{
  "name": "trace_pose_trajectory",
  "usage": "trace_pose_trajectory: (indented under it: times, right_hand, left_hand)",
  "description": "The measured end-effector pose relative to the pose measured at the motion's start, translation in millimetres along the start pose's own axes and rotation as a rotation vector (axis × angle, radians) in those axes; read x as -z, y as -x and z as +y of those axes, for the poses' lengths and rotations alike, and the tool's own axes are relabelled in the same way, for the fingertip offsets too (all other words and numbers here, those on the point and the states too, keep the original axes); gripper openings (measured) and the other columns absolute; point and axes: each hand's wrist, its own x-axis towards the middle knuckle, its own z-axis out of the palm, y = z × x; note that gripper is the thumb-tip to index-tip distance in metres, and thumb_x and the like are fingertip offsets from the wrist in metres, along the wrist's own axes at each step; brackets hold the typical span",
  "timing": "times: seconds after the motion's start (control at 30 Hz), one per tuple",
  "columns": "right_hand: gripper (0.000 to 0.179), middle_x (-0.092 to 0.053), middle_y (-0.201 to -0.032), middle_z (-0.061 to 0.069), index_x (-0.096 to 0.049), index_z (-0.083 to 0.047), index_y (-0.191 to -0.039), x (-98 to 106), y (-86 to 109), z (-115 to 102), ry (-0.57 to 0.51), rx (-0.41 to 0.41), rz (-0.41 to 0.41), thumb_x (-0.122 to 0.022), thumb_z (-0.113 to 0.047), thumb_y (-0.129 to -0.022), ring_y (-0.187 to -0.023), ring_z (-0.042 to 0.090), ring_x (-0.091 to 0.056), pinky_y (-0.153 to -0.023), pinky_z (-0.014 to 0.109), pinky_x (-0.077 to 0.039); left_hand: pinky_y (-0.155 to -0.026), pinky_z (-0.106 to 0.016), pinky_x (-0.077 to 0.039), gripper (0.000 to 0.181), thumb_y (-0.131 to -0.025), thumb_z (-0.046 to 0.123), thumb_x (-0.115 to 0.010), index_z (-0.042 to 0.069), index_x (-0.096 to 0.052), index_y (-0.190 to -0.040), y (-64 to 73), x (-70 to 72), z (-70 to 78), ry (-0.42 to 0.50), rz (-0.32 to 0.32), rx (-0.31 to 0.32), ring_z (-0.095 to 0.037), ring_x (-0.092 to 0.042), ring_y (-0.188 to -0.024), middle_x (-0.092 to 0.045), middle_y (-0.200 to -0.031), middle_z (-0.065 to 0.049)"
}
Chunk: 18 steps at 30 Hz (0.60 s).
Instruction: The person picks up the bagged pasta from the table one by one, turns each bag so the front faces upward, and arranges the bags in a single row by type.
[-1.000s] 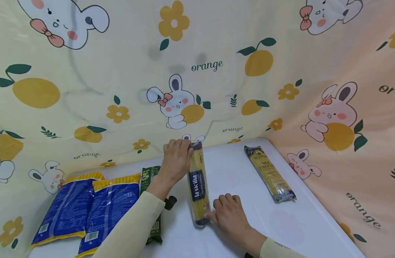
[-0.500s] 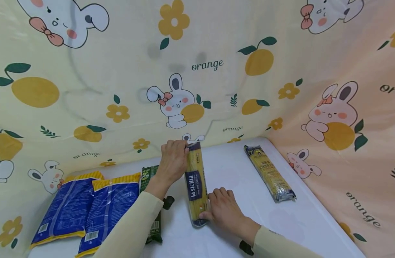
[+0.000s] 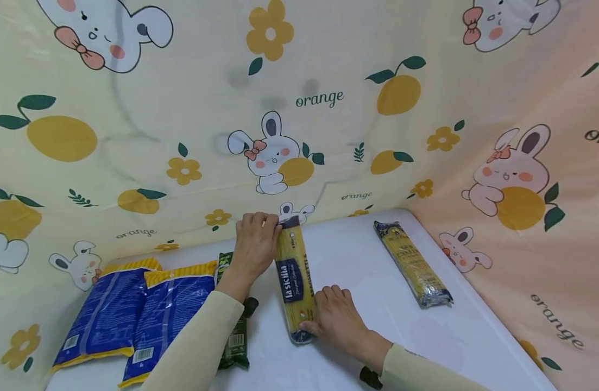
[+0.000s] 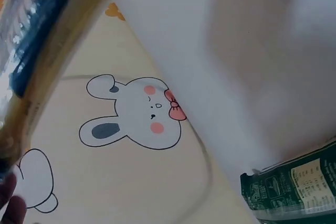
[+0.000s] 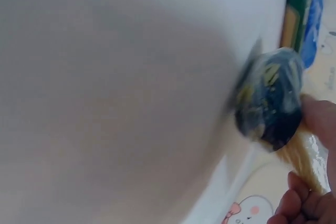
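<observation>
The pasta pack (image 3: 296, 283) points forward lengthwise, left hand (image 3: 255, 243) gripping its far end, right hand (image 3: 339, 314) its near end.

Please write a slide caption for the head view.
Left hand and right hand hold a "la sicilia" pasta packet at a white table.

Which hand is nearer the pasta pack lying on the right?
Right. The right hand is left of the lying pack, at the lower end of the held pack; the left hand is farther left, at its top.
</observation>
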Motion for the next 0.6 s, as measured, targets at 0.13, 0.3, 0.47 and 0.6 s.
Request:
trace_pose_trajectory:
  times: [0.13,0.3,0.47,0.6]
  right_hand:
    - [0.055,-0.041,-0.073,-0.005,-0.056,-0.011,-0.085,5.5,2.5,-2.3,-0.035,-0.033,-0.011,-0.074,-0.062,-0.074,-0.071,0.014,-0.036,-0.067,0.031,-0.030]
    - [0.051,-0.041,-0.072,-0.006,-0.056,-0.011,-0.085,23.8,7.1,0.1,-0.062,-0.085,-0.078,-0.075,-0.058,-0.075,-0.072,0.015,-0.035,-0.067,0.031,-0.027]
    - [0.045,-0.041,-0.068,-0.005,-0.055,-0.011,-0.081,37.2,10.5,3.7,-0.066,-0.111,-0.131,-0.075,-0.051,-0.076,-0.070,0.016,-0.035,-0.065,0.032,-0.027]
    - [0.045,-0.042,-0.068,-0.005,-0.059,-0.009,-0.081,38.6,14.1,5.3,-0.068,-0.121,-0.180,-0.076,-0.050,-0.074,-0.069,0.016,-0.037,-0.065,0.033,-0.028]
  left_hand:
    - [-0.082,-0.041,-0.028,0.021,-0.105,0.030,-0.041,0.020,-0.057,-0.112,2.5,-3.7,0.3,-0.018,0.028,0.008,-0.030,-0.036,-0.106,-0.045,-0.111,-0.007]
    - [-0.085,-0.044,-0.026,0.019,-0.104,0.025,-0.041,0.019,-0.058,-0.111,3.1,-7.6,1.7,-0.042,0.027,0.021,-0.029,-0.034,-0.105,-0.042,-0.107,-0.006]
    - [-0.086,-0.046,-0.029,0.015,-0.102,0.021,-0.047,0.018,-0.060,-0.110,2.9,-19.9,3.4,-0.096,0.009,0.012,-0.030,-0.038,-0.102,-0.046,-0.100,-0.005]
    - [-0.083,-0.047,-0.032,0.015,-0.101,0.019,-0.049,0.018,-0.060,-0.110,6.7,-36.0,3.1,-0.151,-0.009,-0.031,-0.030,-0.042,-0.098,-0.049,-0.095,-0.006]
